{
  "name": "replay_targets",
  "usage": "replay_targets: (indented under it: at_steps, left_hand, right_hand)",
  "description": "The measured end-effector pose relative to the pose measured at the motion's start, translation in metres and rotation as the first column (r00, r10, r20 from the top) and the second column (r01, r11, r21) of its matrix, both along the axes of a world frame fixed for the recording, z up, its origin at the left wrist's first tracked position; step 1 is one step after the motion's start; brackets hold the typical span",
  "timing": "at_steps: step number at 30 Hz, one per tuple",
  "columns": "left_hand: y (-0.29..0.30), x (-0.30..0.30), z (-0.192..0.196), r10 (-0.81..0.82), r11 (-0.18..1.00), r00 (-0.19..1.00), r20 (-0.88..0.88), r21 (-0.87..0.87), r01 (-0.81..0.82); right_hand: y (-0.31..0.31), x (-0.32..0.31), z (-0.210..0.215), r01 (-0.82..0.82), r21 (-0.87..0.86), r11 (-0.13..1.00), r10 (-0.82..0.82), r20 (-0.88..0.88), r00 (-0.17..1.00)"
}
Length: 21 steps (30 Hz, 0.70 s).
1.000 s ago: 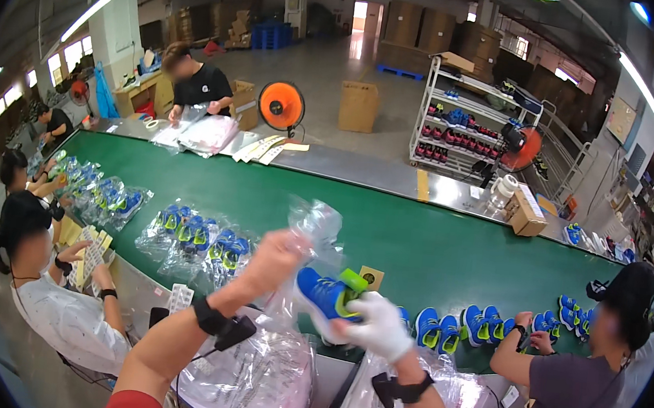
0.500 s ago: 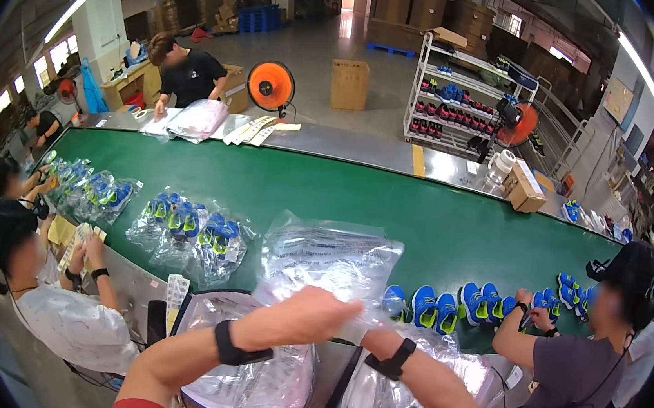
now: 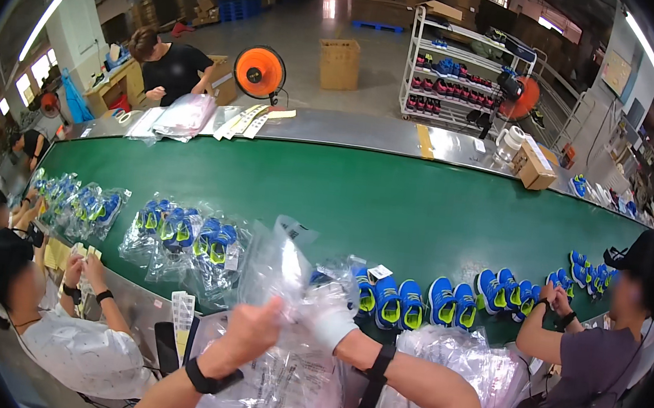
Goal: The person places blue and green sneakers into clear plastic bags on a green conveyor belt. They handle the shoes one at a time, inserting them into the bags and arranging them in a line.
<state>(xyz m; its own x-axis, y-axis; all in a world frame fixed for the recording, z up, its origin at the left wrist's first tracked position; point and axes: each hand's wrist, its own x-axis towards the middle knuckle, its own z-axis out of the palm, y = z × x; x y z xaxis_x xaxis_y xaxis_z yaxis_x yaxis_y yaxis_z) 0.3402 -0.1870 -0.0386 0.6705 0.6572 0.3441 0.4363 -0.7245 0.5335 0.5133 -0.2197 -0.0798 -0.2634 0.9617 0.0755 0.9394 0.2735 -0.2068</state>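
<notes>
Above the near edge of the green belt I hold a crumpled clear plastic bag [image 3: 278, 266]. My left hand [image 3: 253, 331] is closed on its lower part, thumb up. My right hand [image 3: 328, 318], in a white glove, is against the bag's right side. Plastic and blur hide its fingers, so its grip does not show. Just beyond it a blue shoe [image 3: 366, 291] with lime-green lining is the nearest of a row of blue shoes [image 3: 412, 303] running right. Beneath my hands lies a stack of clear bags [image 3: 278, 388].
Bagged blue shoes [image 3: 217, 242] lie on the green belt [image 3: 336, 189] to the left. A second bag pile [image 3: 437, 372] is at my right. Co-workers sit on both sides; one person [image 3: 173, 71] stands across the belt. An orange fan [image 3: 259, 72] and shoe rack [image 3: 465, 76] stand beyond.
The bag, spread wide before, is now bunched and upright. My left hand has moved left and down; my gloved right hand has come out from behind it. The view has shifted.
</notes>
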Motion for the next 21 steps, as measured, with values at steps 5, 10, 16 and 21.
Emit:
replay_targets:
  at_steps: [5, 10, 16, 21]
  left_hand:
    - [-0.043, -0.018, -0.040, -0.134, 0.970, 0.991, 0.000, -0.203, 0.131]
    - [-0.017, 0.048, -0.018, -0.211, 0.976, 0.949, 0.233, -0.008, 0.219]
    - [0.022, 0.037, 0.046, 0.065, 0.869, 0.976, 0.207, -0.492, 0.047]
    - [0.069, 0.010, 0.007, 0.309, 0.713, 0.890, 0.336, -0.701, 0.017]
  right_hand:
    - [0.006, 0.003, 0.017, 0.127, -0.052, 0.990, -0.108, 0.281, 0.954]
    - [0.006, -0.009, -0.042, 0.082, -0.203, 0.976, -0.164, -0.429, 0.888]
    - [0.087, -0.040, -0.067, 0.087, -0.196, 0.977, -0.179, -0.520, 0.835]
    - [0.109, -0.089, -0.080, -0.055, -0.111, 0.992, -0.045, -0.738, 0.673]
